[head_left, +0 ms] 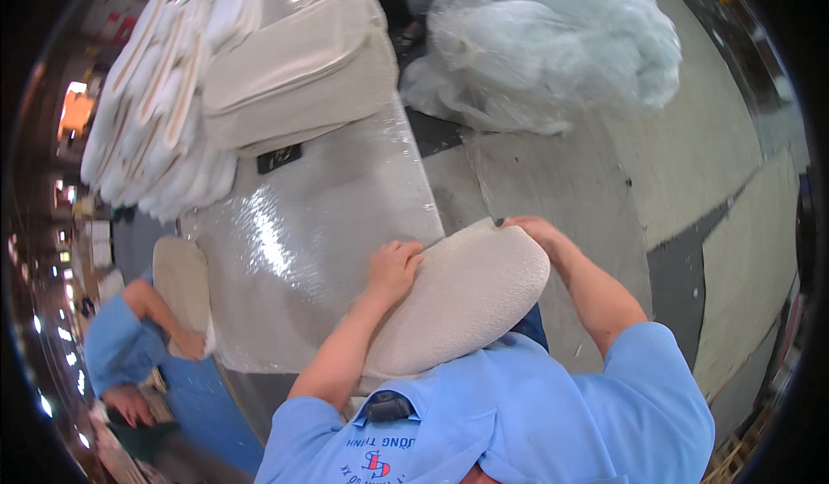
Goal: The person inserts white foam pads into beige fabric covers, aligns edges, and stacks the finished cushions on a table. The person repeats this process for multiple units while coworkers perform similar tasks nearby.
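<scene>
At the near right of the grey, film-covered worktop (332,169), the right hand (537,232) grips a cream, rounded fabric cushion (462,307); the left hand (395,273) has an unclear grip. Seemingly edge-adjusting; next calls for steady support.

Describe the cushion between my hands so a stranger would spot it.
Start at the plastic-covered table. At its right edge, in front of your light blue shirt, is a cream, rough-textured cushion with a rounded right end. Your left hand and right hand both touch its far edge, unlike the oblong beige pad at the table's left, which a co-worker handles.
</scene>
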Available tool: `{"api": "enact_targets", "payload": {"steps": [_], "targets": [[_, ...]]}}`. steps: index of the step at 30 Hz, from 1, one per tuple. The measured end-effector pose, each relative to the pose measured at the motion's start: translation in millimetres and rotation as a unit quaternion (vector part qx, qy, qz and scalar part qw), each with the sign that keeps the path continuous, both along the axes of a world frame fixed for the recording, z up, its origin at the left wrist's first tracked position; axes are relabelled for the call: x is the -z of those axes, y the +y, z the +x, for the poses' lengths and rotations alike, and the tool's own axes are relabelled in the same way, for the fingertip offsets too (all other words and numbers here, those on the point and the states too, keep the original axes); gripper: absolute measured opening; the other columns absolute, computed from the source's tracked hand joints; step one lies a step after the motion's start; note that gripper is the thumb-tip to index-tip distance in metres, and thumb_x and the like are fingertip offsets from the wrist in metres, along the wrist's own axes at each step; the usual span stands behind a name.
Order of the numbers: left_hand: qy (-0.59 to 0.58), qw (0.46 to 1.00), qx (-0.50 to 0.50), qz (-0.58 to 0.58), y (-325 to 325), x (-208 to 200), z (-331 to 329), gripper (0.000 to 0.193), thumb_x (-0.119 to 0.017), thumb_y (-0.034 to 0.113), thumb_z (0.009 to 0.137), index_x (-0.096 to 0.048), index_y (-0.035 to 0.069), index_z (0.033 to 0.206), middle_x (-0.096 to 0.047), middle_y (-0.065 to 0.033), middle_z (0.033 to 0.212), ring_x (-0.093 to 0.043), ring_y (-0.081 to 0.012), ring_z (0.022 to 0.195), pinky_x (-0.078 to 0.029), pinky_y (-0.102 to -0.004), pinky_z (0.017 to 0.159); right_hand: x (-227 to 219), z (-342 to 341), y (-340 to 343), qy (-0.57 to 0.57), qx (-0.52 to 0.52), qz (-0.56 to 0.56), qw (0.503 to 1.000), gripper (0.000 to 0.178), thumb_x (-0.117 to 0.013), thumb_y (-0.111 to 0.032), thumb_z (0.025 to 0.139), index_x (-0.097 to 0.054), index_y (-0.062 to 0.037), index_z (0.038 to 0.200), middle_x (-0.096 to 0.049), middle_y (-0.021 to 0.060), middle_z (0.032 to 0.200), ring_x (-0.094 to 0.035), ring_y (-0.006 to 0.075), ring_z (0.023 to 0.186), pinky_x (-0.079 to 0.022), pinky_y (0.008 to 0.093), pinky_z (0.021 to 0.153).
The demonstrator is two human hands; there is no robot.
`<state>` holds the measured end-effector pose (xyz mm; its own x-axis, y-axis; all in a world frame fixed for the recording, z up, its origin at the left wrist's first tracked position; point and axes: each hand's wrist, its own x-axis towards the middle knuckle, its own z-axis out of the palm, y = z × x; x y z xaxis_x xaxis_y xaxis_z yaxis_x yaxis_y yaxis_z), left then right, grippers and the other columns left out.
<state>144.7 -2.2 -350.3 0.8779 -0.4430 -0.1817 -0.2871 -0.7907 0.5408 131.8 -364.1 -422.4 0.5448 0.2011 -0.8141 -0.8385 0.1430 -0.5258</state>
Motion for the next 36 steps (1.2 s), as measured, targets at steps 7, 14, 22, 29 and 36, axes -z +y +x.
{"api": "enact_targets", "payload": {"steps": [7,14,22,29,36], "targets": [[0.194,0.910,-0.344,0.129,183,-56,-111,0.038,-0.056,0.029,0.106,-0.069,0.008,0.135,-0.074,-0.0190,0.125,-0.071,-0.0349,0.114,-0.055,-0.0429,0.096,-144,98,88,-0.351,-0.504,-0.133,0.778,0.067,-0.069,-0.050,0.101,-0.055,-0.0110,0.153,-0.053,0.0170,0.155,-0.051,0.0322,0.144,-0.042,0.0497,0.119],[0.275,0.725,-0.437,-0.456,65,0,-228,0.070,-0.080,0.027,0.096,-0.050,0.010,0.157,-0.059,-0.0128,0.152,-0.053,-0.0262,0.143,-0.044,-0.0406,0.117,-202,-30,213,-0.507,-0.676,-0.107,0.524,0.103,-0.081,-0.057,0.085,-0.035,-0.0059,0.162,-0.044,0.0282,0.157,-0.049,0.0493,0.142,-0.043,0.0599,0.115],[0.216,0.688,-0.500,-0.479,19,-16,-94,0.053,-0.067,0.030,0.105,-0.054,0.003,0.149,-0.064,-0.0070,0.132,-0.063,-0.0195,0.117,-0.053,-0.0351,0.096,-204,58,205,-0.395,-0.485,-0.188,0.757,0.078,-0.079,-0.019,0.081,-0.049,0.0036,0.149,-0.068,0.0254,0.131,-0.068,0.0381,0.121,-0.053,0.0435,0.105],[0.184,0.678,-0.508,-0.499,13,-12,9,0.063,-0.052,0.043,0.111,-0.048,-0.004,0.153,-0.061,-0.0179,0.145,-0.060,-0.0253,0.131,-0.048,-0.0407,0.108,-241,80,199,-0.333,-0.089,0.009,0.939,0.064,-0.077,-0.017,0.092,-0.051,0.0034,0.148,-0.065,0.0166,0.137,-0.064,0.0249,0.123,-0.053,0.0404,0.104],[0.424,0.606,-0.245,-0.627,37,-53,15,0.045,-0.062,0.033,0.107,-0.060,0.003,0.141,-0.074,-0.0124,0.118,-0.072,-0.0236,0.106,-0.057,-0.0354,0.092,-202,16,154,-0.180,0.044,0.074,0.980,0.068,-0.067,-0.052,0.104,-0.043,-0.0175,0.157,-0.058,0.0064,0.138,-0.057,0.0215,0.121,-0.051,0.0396,0.087]]}}
